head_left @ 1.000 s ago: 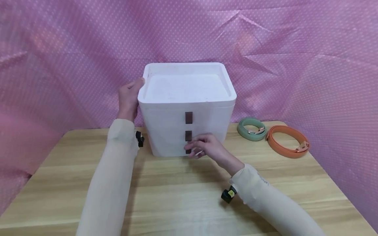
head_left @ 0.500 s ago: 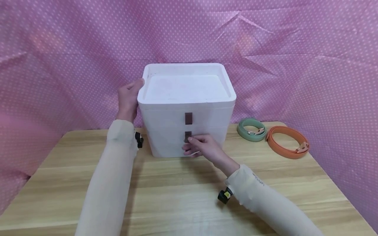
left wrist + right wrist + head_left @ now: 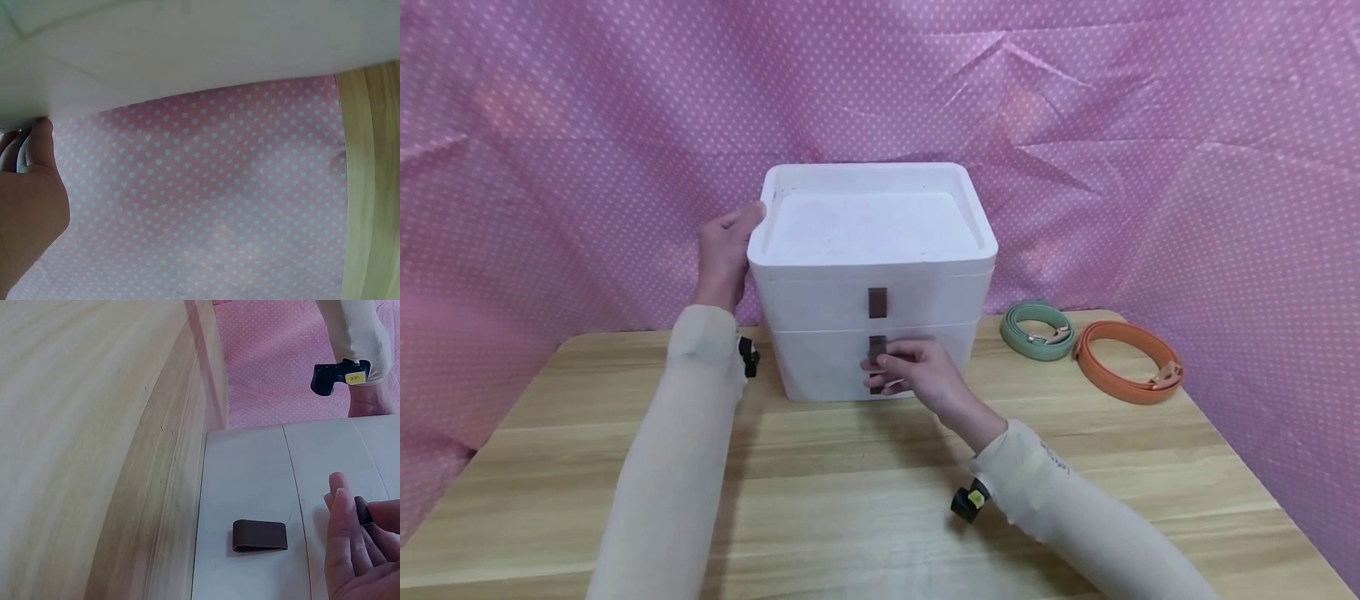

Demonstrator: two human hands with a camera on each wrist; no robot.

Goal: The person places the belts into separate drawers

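Note:
A white drawer box (image 3: 820, 300) with a tray-like top stands at the back of the table, brown pull tabs down its front. My left hand (image 3: 722, 254) holds the box's upper left edge; in the left wrist view its fingers (image 3: 40, 147) meet the white wall, their tips partly hidden. With thumb and fingers, my right hand (image 3: 925, 375) pinches the middle pull tab (image 3: 362, 511), and its other fingers extend past the tab. The bottom pull tab (image 3: 259, 535) shows beside that hand in the right wrist view. Above it, the top pull tab (image 3: 877, 302) hangs untouched.
To the right of the box lie a coiled green belt (image 3: 1011, 331) and a coiled orange belt (image 3: 1105, 379). A pink dotted cloth (image 3: 880, 83) hangs behind and around the wooden table (image 3: 842, 500).
My right hand has shifted slightly up and left, from in front of the bottom tab to the middle tab, which it now pinches. The left hand has stayed at the box edge.

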